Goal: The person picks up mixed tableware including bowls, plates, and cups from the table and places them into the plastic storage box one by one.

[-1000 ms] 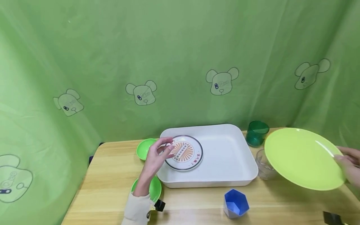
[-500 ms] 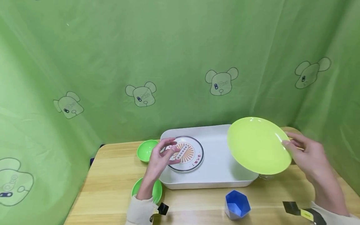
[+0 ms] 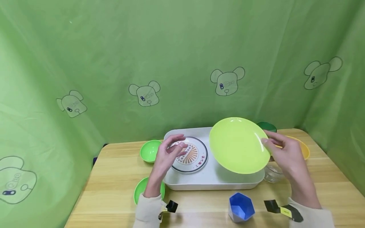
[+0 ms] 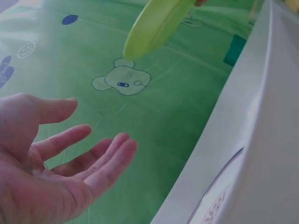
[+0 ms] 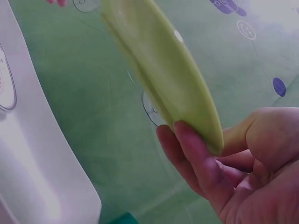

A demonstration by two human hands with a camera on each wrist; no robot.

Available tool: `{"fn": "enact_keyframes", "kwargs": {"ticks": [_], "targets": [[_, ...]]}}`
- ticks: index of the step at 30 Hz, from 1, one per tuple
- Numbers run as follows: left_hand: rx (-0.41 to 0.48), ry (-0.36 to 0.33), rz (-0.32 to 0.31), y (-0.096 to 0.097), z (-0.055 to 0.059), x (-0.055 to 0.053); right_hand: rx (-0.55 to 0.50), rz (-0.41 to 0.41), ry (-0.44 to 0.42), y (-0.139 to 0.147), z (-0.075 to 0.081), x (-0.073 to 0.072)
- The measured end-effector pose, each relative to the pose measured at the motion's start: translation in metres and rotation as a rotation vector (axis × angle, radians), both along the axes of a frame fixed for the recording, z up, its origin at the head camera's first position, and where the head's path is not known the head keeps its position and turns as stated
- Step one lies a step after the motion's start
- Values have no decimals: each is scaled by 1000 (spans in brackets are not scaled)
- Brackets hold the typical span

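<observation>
My right hand (image 3: 286, 155) pinches the right rim of a yellow-green plate (image 3: 239, 145), thumb on the upper face and fingers beneath, as the right wrist view shows. The plate is tilted in the air over the right part of a white tray (image 3: 214, 186). In the tray's left part lies a white plate (image 3: 196, 158) with a dark rim and an orange sunburst print. Above that plate's left edge hovers my left hand (image 3: 168, 155), its fingers loosely bent and holding nothing; the left wrist view shows its palm (image 4: 51, 186) bare.
Two green bowls, a rear bowl (image 3: 149, 151) and a front bowl (image 3: 140, 190), stand left of the tray. In front is a blue hexagonal cup (image 3: 240, 207). Right of the tray are a clear glass (image 3: 272, 174), a dark green cup (image 3: 268, 126) and an orange dish (image 3: 303, 148), partly hidden.
My right hand has carried the yellow-green plate leftward, from beyond the tray's right side to over the tray. My left hand has stayed nearly in place, shifting slightly right.
</observation>
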State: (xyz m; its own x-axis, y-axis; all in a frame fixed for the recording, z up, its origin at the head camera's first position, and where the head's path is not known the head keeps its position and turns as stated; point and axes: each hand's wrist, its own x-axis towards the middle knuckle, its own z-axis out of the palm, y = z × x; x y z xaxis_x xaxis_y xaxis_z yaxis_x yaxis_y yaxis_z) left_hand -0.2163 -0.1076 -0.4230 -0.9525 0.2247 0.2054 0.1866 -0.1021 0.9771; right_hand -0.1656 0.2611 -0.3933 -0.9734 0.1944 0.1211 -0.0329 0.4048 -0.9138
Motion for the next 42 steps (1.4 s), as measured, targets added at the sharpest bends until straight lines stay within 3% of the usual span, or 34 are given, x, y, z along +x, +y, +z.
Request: {"fn": "enact_keyframes", "kwargs": {"ticks": [5, 12, 19, 29, 42], "targets": [[3, 9, 7, 3, 2, 1, -22, 11, -11, -15, 1, -4], [16, 9, -39, 6, 1, 3, -91, 61, -32, -41, 0, -11], [68, -25, -70, 8, -1, 4, -97, 49, -8, -64, -3, -12], [86, -117, -37, 14, -1, 5, -170, 94, 16, -78, -8, -15], [71, -140, 46, 19, -6, 4, -126, 119, -17, -83, -11, -18]]}}
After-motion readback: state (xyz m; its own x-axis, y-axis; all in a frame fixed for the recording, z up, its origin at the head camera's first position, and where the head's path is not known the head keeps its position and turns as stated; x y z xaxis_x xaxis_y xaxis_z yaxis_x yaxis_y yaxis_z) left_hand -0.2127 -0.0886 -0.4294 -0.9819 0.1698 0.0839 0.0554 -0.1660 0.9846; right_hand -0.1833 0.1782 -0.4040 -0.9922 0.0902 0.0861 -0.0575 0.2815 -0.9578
